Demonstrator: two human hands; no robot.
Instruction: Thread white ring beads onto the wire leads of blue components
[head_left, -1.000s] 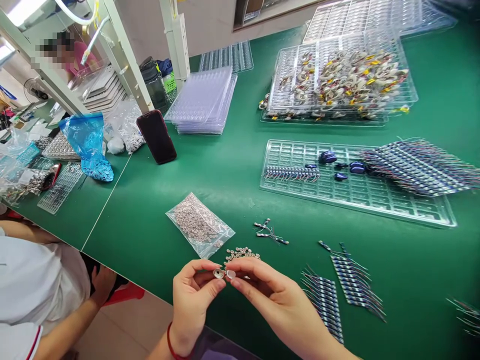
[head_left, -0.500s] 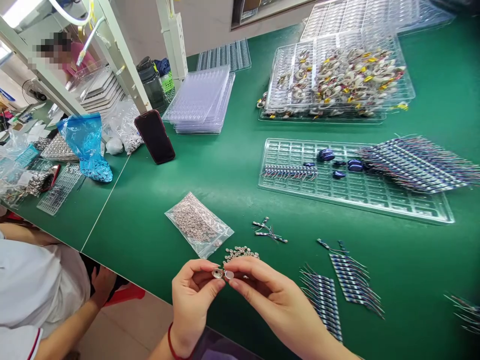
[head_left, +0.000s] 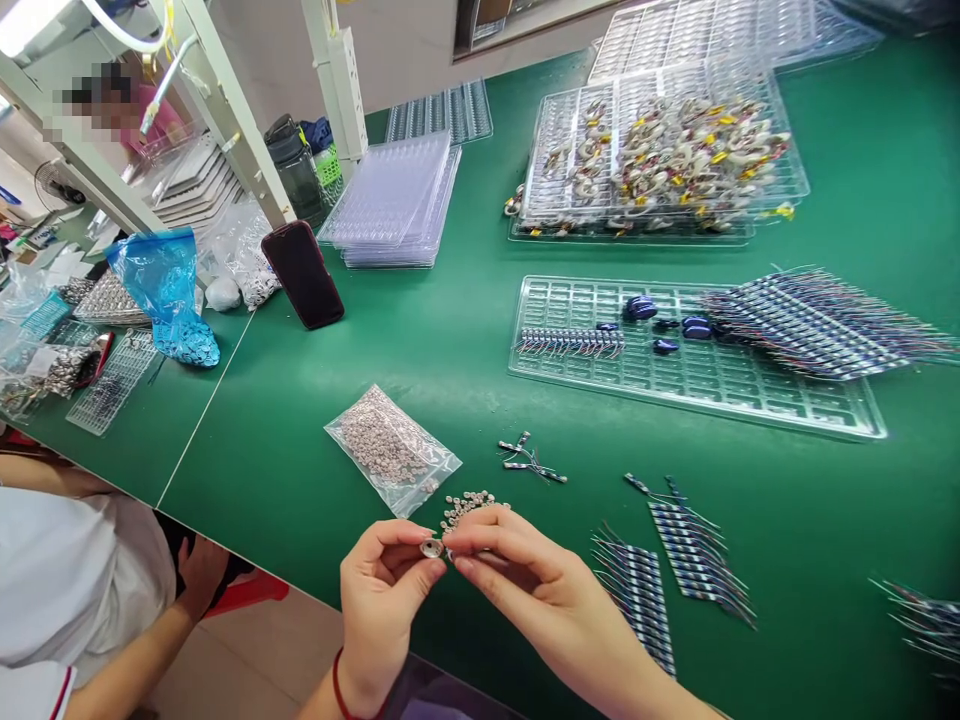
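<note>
My left hand pinches a small round silvery cup-shaped part between thumb and forefinger, its hollow face showing. Close against it, my right hand has thumb and fingertips pressed together around a small pale piece, now almost wholly hidden by the fingers. Just behind the right fingers lies a loose pile of tiny round parts. Beyond the left hand rests a clear zip bag filled with many similar small round parts.
Wired strips lie right of my hands, with loose wired pieces farther back. A clear tray holds more strips. Behind stand a phone, stacked plastic sheets and trays of white wired parts. A co-worker's arm is at left.
The pale disc that showed at my right fingertips is now mostly covered by them. Both hands stay close together, and the whole view has shifted slightly.
</note>
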